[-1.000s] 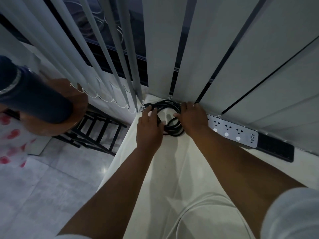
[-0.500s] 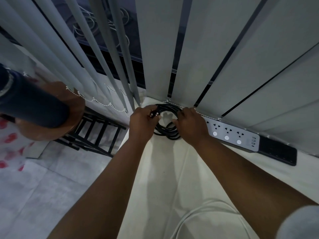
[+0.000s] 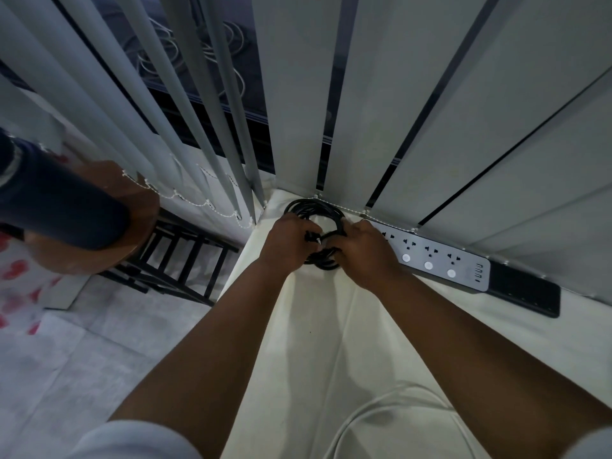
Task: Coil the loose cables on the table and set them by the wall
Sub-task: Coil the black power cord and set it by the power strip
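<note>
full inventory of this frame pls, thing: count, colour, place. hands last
black cable coil: 1, black, far corner of the table against the blinds
table: 1, cream-white top, centre
power strip: 1, grey top with white buttons, along the blinds to the right of the coil
black flat device: 1, black, right end of the power strip
white cable: 1, white, loose on the table at the near edge
vertical blinds: many slats, pale grey, behind the table
black rack: 1, black, on the floor to the left
left hand: grips the coil's left side
right hand: grips the coil's right side
</note>
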`<state>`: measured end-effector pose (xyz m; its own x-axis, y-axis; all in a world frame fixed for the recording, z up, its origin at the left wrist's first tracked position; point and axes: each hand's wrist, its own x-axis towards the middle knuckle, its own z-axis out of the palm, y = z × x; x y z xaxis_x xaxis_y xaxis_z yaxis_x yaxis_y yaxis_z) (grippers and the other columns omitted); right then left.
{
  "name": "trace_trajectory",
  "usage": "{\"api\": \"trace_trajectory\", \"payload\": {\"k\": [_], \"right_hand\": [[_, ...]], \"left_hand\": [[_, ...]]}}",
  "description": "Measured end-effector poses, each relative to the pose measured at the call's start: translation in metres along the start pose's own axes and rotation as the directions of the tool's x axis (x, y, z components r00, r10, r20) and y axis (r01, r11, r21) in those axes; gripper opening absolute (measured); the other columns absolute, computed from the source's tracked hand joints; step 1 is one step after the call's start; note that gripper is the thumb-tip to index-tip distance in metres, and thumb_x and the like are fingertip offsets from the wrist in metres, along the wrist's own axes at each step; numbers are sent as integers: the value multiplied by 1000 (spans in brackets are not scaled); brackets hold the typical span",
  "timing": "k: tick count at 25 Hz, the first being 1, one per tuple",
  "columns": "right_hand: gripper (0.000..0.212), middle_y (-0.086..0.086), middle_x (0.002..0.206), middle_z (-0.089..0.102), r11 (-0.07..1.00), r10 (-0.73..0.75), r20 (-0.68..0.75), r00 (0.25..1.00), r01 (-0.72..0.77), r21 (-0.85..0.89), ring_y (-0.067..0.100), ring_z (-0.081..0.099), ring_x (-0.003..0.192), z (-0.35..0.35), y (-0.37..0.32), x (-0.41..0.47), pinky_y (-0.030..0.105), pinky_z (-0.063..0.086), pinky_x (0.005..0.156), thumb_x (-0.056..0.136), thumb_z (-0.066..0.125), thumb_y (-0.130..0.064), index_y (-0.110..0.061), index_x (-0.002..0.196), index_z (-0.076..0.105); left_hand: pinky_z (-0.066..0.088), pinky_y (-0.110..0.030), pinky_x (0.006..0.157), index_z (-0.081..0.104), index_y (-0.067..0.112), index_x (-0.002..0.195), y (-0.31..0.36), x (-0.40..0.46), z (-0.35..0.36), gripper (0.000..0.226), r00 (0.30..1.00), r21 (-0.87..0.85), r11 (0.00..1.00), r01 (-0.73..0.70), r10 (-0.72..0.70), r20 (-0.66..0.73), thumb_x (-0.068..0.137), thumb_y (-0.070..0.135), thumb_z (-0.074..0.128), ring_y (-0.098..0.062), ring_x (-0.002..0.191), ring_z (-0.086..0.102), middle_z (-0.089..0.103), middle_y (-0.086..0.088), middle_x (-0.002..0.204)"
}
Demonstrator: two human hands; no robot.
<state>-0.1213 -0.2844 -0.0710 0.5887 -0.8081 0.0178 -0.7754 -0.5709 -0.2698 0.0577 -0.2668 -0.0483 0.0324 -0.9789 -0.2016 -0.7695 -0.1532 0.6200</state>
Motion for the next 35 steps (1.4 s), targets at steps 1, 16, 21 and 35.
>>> {"api": "trace_trajectory", "payload": {"k": [1,16,21,35], "right_hand": [[26,12,107,69,1000,4,8,1000,-5,22,38,58,84,-3,0,2,44,54,70,80,70,-17,-26,103,76],[40,13,113,68,987,142,58,988,-137,-85,40,56,98,-10,-16,12,40,52,71,82,58,-18,-13,121,67],[43,6,119,66,982,186,108,977,-183,-38,36,52,109,-17,-18,12,38,49,76,87,54,-22,-20,128,65],[44,16,107,73,975,223,11,975,-223,14,43,60,89,-7,-22,18,40,51,79,79,55,-18,-10,120,69]], "left_hand": [[37,-17,80,74,19,109,-1,1,1,35,1000,-5,1000,6,-6,13,75,14,77,-22,99,62,63,-11,110],[44,-18,81,62,19,126,-17,-2,-5,44,980,-115,992,-42,64,190,83,16,71,-12,88,59,63,3,108],[41,-19,82,61,19,128,-20,-2,-1,47,989,-164,986,-19,42,140,83,14,71,-10,88,58,61,3,104],[44,-15,76,69,22,115,-19,-7,7,50,992,-247,968,-43,70,102,68,15,84,-6,80,56,59,2,97]]}}
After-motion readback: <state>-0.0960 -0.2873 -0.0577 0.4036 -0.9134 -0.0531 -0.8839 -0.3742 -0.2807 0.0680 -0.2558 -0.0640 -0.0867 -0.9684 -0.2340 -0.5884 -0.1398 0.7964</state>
